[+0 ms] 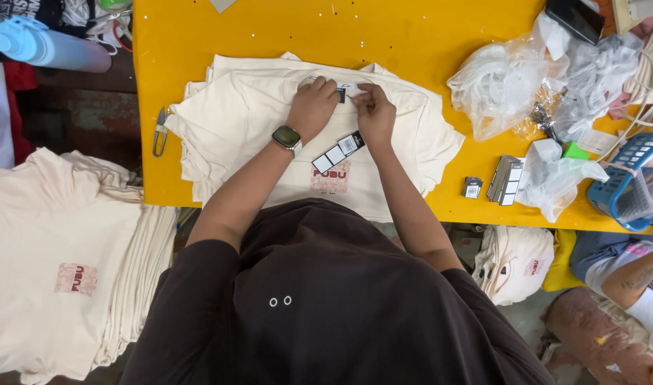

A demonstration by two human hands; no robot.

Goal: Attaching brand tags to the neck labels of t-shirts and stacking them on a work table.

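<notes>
Left hand: the left hand [313, 107] rests knuckles-up on the collar area of the top cream T-shirt [269, 121], upper middle of the frame; its fingers are curled together and pressed onto the fabric beside the small neck label [342, 90]. A smartwatch [287, 136] sits on that wrist.
Right hand: the right hand [375, 114] lies just beside the left, fingertips pinched together at the edge of the neck label.
Neck label: a small white and dark tab at the shirt's collar, between the two hands and touching both.
Hang tags: a strip of black and white hang tags [338, 151] lies on the shirt below the hands, between the forearms, just above the shirt's red chest print.
T-shirt stack: the top shirt lies flat on a stack of like cream shirts, centre of the yellow table [198, 28].
Thread snips: a pair of thread snips [159, 130] lies on the table at the stack's left edge.
Tag bundles: loose tag bundles [504, 180] stand right of the stack, near crumpled clear plastic bags [504, 78].
Blue basket: a blue basket [629, 182] sits at the right edge.
Second stack: more cream shirts [62, 264] are piled at lower left, off the table.
Another person: an arm [636, 281] shows at lower right.
</notes>
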